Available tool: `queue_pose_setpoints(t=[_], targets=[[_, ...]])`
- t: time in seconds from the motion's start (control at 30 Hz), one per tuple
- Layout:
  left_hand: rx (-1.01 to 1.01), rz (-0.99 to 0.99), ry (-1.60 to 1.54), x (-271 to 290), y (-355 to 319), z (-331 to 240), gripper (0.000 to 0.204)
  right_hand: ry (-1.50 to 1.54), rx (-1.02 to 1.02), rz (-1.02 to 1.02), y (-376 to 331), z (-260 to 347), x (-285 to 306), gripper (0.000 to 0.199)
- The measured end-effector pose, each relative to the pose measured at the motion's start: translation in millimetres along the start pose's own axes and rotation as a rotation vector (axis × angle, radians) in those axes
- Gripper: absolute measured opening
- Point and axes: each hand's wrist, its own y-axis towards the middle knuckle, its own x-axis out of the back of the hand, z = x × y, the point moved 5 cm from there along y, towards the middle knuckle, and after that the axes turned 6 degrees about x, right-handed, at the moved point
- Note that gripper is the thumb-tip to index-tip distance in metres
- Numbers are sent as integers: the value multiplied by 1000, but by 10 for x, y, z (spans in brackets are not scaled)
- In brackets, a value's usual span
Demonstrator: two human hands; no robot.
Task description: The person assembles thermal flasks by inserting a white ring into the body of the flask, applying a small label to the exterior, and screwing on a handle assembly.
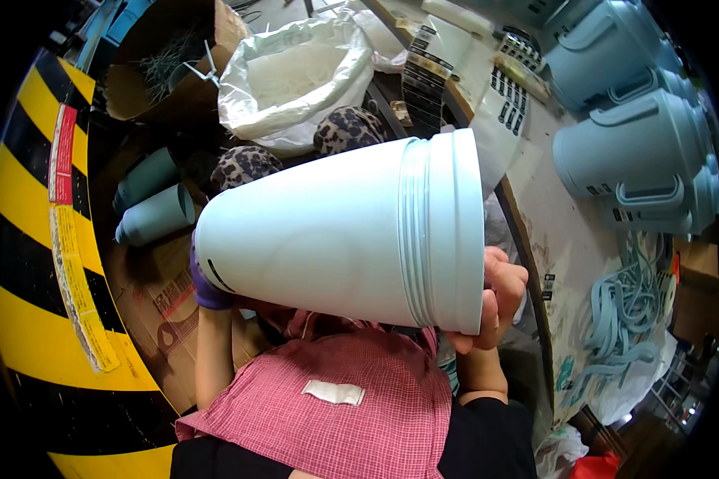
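Note:
A large pale blue tumbler body point(319, 231) lies sideways across the view, held up above my lap. Its ridged, wider rim points right, and a small dark mark shows near its narrower end. My left hand point(206, 281), in a purple glove, grips the narrow end at the left; most of its fingers are hidden behind the tumbler. With curled fingers, my bare right hand point(499, 299) holds the rim at the right. The inside of the tumbler cannot be seen.
Blue handled tumblers point(639, 152) stand stacked on the right-hand table point(567, 311), near loose blue handles point(623, 311) and label strips point(503, 104). Ahead is a white lined sack point(295, 76). Two cups point(156, 215) lie left, beside a yellow-and-black striped surface point(24, 263).

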Motion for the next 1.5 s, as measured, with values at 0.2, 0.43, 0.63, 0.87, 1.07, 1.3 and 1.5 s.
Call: queue_pose_setpoints(t=[0.2,0.43,0.63,0.87,1.07,1.3,1.5], targets=[[-330,-278,576,191,191,-85,37,-66,-138,-177,142,-351,-230,58],[-441,-369,177,376,1723,-4,42,10,-80,-454,1034,-1389,-564,45],[-594,-294,553,259,1655,-75,44,-102,114,-347,1153,-1194,-782,49],[-672,-506,131,419,1162,-808,49,14,332,-228,696,-802,-740,45],[-882,-915,-101,1005,1049,-1356,54,266,-867,-403,53,-1205,-1398,57],[-244,-569,232,1540,833,-673,52,552,-875,-395,-100,-965,-1606,54],[290,-162,-343,1132,501,574,44,271,-448,-183,145,-848,-1275,47]])
